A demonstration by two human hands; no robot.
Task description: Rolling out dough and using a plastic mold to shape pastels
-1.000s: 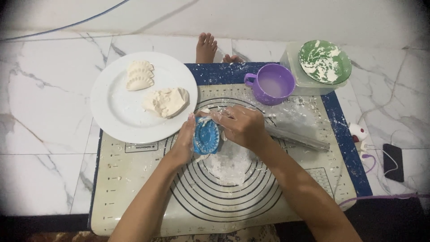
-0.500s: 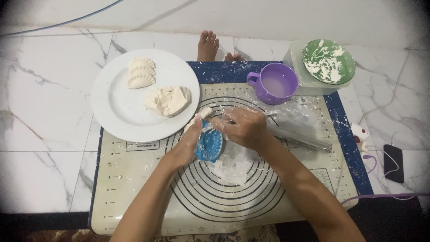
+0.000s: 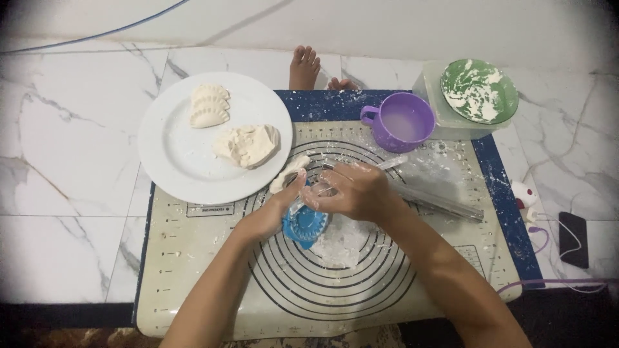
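White plate (image 3: 174, 154) at left holds crimped dumplings (image 3: 209, 106) and spare dough (image 3: 248, 145), clear of the work area. Left hand (image 3: 271, 216) grips the blue dumpling press (image 3: 304, 225) mid-mat (image 3: 193, 283), steadying it; right hand (image 3: 351, 191) pinches a clear tool above it, which one I cannot tell. Press: round, ridged, floury.

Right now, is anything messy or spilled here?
Yes. White flour is scattered over the cream and blue baking mat, thickest near the purple plastic mug and clear rolling pin, and it smears the round green lid.
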